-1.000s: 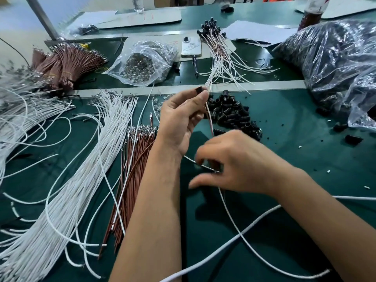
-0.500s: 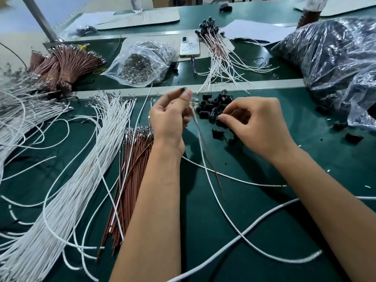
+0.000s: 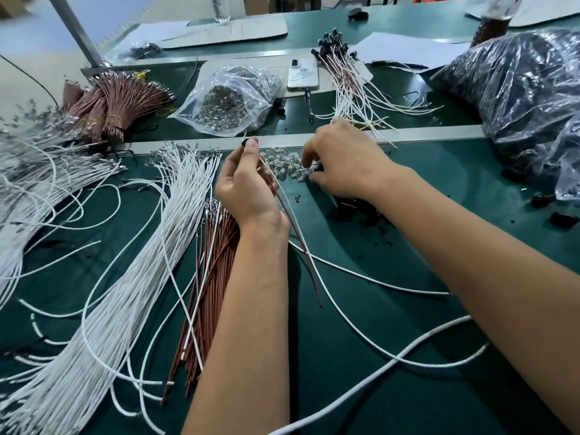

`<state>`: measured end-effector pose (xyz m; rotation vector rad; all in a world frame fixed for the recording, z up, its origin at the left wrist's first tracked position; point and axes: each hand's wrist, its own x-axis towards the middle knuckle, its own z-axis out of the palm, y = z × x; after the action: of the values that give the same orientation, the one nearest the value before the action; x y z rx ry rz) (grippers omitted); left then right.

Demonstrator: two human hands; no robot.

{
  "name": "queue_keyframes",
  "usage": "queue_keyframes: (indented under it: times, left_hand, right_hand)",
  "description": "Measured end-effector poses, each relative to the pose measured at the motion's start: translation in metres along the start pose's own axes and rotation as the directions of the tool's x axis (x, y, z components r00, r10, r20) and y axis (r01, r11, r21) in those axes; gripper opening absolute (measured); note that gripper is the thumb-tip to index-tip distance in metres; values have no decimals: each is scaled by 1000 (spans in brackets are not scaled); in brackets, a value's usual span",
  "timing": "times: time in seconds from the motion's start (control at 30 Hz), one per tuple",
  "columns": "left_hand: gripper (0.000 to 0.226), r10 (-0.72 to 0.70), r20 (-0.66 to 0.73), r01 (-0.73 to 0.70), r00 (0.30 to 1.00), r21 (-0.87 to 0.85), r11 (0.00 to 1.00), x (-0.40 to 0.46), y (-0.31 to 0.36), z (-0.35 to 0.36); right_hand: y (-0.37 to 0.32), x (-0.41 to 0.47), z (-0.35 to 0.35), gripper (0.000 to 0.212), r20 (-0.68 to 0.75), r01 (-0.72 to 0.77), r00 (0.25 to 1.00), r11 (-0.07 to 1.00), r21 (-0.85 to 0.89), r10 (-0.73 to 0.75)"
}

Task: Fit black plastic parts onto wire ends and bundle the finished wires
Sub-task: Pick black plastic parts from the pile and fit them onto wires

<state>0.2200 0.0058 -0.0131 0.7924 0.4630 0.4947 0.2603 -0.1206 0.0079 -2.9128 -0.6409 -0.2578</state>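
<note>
Left hand (image 3: 248,186) holds two wires, one brown wire (image 3: 301,246) and one white wire (image 3: 332,296), pinched near their top ends, and a black plastic part (image 3: 246,142) sits at the fingertips, just above the thumb. Right hand (image 3: 345,161) reaches forward to a small pile of shiny metal pieces (image 3: 288,166) on the bench (image 3: 392,340); its fingers are curled down into the pile, but I cannot tell if they already pinch something. In this single head view, the held wires run with their long axis from the fingertips down and to the right, toward the person, and their free ends lie on the bench between the two forearms. The capped end points up and away, toward the far edge. Loose black parts (image 3: 354,208) lie just under the right wrist, partly hidden. I judge that the step in hand is to pick the next small piece for this pair of wires. To do it well, the left hand should keep the wire ends steady and near the pile, so the right hand takes only one piece and meets the wire tip straight along its axis. Unfinished white wires (image 3: 150,246) and brown wires (image 3: 210,277) lie to the left, and finished wires (image 3: 342,80) with black ends lie farther back.
</note>
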Motion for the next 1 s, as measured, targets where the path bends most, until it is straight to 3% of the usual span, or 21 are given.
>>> queue_keyframes:
  times: [0.17, 0.3, 0.4, 0.5, 0.57, 0.67, 0.8, 0.87, 1.0]
  left_hand:
    - [24, -44, 12, 44, 999, -13, 999, 0, -2, 2]
    - [25, -66, 49, 67, 997, -26, 997, -2, -2, 3]
    - [22, -71, 80, 75, 994, -48, 996, -5, -2, 4]
    - [22, -79, 115, 78, 990, 10, 997, -5, -2, 4]
    - [21, -123, 214, 90, 969, 157, 983, -6, -3, 2]
    - [14, -230, 431, 82, 872, 335, 939, -12, -6, 1]
    - [22, -198, 663, -119, 722, 400, 909, -18, -12, 2]
    - [25, -166, 719, -211, 675, 404, 890, -20, -15, 2]
    - [29, -152, 758, -271, 634, 403, 874, -23, -17, 2]
  right_hand:
    - [-8, 13, 4, 17, -2, -54, 999, 996, -69, 54]
    - [-15, 16, 5, 16, -19, 3, 1000, 999, -54, -4]
    - [-16, 13, 5, 27, -59, 75, 995, 997, 3, -75]
    - [-8, 5, -1, 26, -215, 53, 977, 984, 168, -16]
    - [2, -9, -8, 23, -274, 30, 959, 931, 363, 76]
    - [24, -39, -11, 17, -280, -8, 934, 796, 606, 222]
    - [43, -78, -2, 20, -252, -10, 889, 567, 824, 382]
    - [45, -89, 2, 18, -259, 47, 874, 460, 887, 411]
    - [45, -99, 5, 12, -321, 149, 864, 412, 899, 388]
